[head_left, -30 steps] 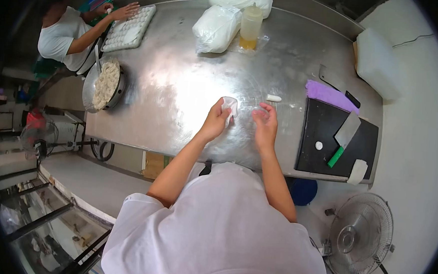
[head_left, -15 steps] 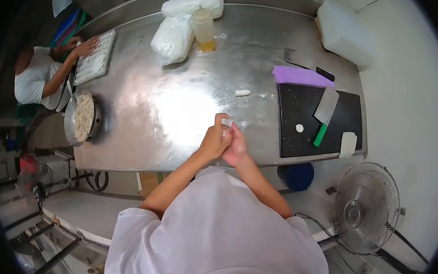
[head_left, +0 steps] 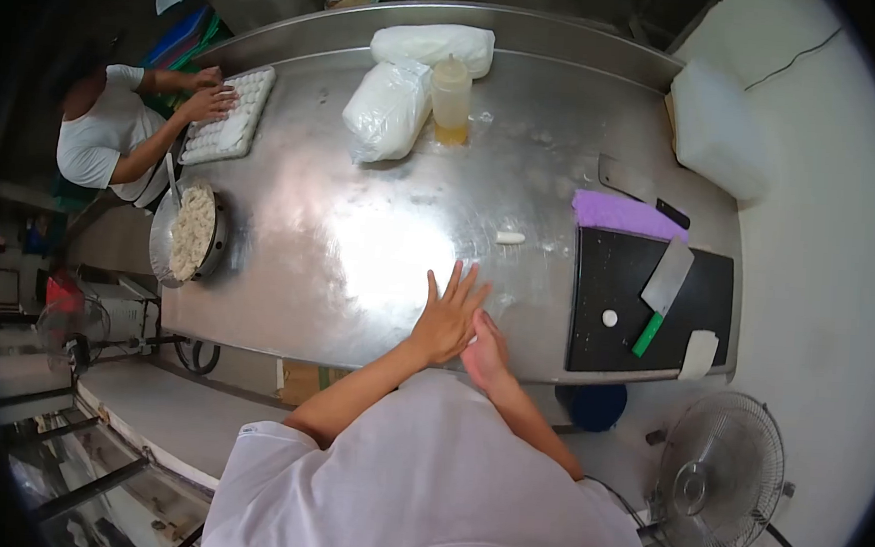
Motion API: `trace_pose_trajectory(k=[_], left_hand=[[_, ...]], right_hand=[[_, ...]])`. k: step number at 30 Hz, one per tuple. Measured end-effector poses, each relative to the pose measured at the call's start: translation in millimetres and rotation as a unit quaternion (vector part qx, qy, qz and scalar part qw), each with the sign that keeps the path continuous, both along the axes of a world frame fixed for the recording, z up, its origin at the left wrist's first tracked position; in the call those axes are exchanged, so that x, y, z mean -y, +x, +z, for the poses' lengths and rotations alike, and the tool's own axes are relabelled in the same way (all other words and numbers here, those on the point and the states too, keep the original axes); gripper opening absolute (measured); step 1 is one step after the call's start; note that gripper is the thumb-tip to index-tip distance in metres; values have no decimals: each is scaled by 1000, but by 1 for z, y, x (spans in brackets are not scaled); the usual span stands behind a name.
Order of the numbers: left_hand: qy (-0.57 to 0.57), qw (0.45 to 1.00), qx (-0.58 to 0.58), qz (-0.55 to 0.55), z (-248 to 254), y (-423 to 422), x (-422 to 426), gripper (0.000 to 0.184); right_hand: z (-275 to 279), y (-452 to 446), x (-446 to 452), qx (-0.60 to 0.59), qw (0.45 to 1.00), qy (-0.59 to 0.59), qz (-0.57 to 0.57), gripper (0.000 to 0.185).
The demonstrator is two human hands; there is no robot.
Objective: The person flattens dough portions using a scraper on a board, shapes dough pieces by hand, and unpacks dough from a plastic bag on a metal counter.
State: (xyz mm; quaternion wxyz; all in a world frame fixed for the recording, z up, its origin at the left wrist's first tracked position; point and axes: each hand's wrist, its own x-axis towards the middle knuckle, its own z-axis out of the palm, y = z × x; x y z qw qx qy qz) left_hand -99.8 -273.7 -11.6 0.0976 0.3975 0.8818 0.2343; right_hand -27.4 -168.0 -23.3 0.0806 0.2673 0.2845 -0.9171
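My left hand point(head_left: 444, 324) is over the table just in front of my body, fingers spread and stretched out, its palm against my right hand. My right hand point(head_left: 487, 351) is cupped and turned palm up against it, its fingers partly hidden. A bit of white dough point(head_left: 470, 342) shows between the two palms, mostly covered. Beyond my fingers, a short white dough roll point(head_left: 510, 238) lies on the metal table point(head_left: 286, 294). A small round dough piece point(head_left: 610, 318) sits on the black cutting board point(head_left: 598, 273) to the right.
A green-handled cleaver point(head_left: 665, 282) lies on the board, a second cleaver point(head_left: 626, 179) behind the purple cloth point(head_left: 627, 213). White bags point(head_left: 387, 115) and a squeeze bottle point(head_left: 451, 104) stand farther back. Left are a dough-filled pan point(head_left: 191, 233) and a co-worker's hands point(head_left: 213, 99) at a tray point(head_left: 254, 107).
My hands have drawn nearer my body. The white piece that showed at my fingertips is now mostly hidden between my palms, and my left fingers have straightened and spread. The camera view has shifted.
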Motion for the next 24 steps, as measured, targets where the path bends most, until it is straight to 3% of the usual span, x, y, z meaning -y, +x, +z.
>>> trace_pose_trajectory(k=[4,5,6,7,10,13,14,16,18,20,22,24], left_hand=[[-38,997,71,20,4,-3,-3,64],[95,959,266,12,-3,-11,-1,63],[218,865,453,2,-13,-16,0,62],[264,849,458,-17,-25,-20,1,68],[262,877,391,99,-10,-31,-7,41],[249,901,326,139,-9,-52,-28,27],[239,903,333,128,-9,-62,-40,27],[196,976,67,60,-8,-74,-71,27],[163,986,-8,27,-2,-91,-114,29],[181,983,-15,31,7,-98,-174,29],[233,972,-13,-24,11,-118,-241,29],[221,966,-98,-96,48,-138,-330,26]], right_hand=[[-28,-22,-6,88,992,30,-82,35],[-29,-26,-10,107,989,28,-98,38],[-16,-29,-21,118,988,35,-98,43],[-6,-29,-34,131,985,41,-103,53],[0,-23,-71,67,985,46,-150,57],[11,-8,-117,69,972,58,-215,58],[14,-7,-131,75,969,54,-229,58],[18,11,-165,-16,956,128,-264,58],[16,19,-207,-50,949,140,-277,51],[25,29,-243,-53,911,308,-271,36],[23,32,-295,-85,919,283,-261,17],[26,37,-344,-94,912,343,-206,20]])
